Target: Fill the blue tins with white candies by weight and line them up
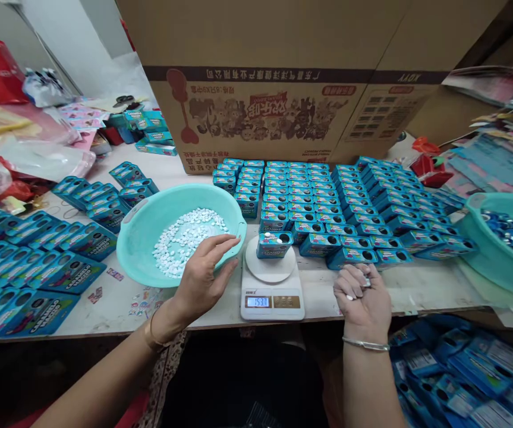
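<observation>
My left hand (209, 270) is over the right rim of a turquoise basin (137, 205), fingers apart and holding nothing. White tablets (185, 235) lie in the basin. Palm up, my right hand (363, 291) is curled around white tablets, right of the scale. The white kitchen scale (270, 291) reads about 153.7. On its round plate stands a blue box (274, 245) with white tablets on its top.
Rows of blue boxes (301, 208) stand behind the scale, and more boxes (51, 267) at the left. A large carton (274, 35) rises behind. At right is a basin (470, 223) with blue lids; boxes (465, 368) lie below.
</observation>
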Available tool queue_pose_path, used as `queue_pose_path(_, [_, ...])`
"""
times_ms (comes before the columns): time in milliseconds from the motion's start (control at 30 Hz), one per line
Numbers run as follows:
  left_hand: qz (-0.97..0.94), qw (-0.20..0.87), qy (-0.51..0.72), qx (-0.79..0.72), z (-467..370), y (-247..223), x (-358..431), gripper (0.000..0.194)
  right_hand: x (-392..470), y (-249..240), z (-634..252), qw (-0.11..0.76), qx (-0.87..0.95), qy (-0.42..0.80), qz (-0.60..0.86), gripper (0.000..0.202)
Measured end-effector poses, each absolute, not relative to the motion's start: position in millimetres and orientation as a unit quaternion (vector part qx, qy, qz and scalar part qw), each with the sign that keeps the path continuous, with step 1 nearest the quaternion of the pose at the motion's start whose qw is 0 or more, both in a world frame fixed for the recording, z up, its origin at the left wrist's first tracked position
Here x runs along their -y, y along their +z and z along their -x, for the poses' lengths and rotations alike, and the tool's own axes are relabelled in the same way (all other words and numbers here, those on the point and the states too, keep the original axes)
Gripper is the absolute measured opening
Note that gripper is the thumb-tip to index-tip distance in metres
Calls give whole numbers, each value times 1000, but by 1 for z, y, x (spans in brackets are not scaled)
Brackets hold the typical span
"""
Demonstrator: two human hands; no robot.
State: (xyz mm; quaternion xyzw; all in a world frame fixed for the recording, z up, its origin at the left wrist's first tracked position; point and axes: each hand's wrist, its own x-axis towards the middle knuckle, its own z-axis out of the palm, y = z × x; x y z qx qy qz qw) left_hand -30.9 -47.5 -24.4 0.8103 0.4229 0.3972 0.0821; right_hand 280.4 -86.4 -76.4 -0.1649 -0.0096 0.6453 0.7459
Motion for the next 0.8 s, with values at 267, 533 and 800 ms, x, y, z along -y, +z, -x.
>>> queue_pose_path(267, [-852,19,330,-406,16,-14,20,29,73,-73,-271,734,29,654,179,26])
queue_pose_path(533, [-899,-5,250,-359,-22,-7,-4,24,67,-72,-262,734,20,658,168,22])
queue_pose_path(800, [-943,-71,120,-302,-29,-19,-16,41,75,-80,-278,742,6,646,179,23])
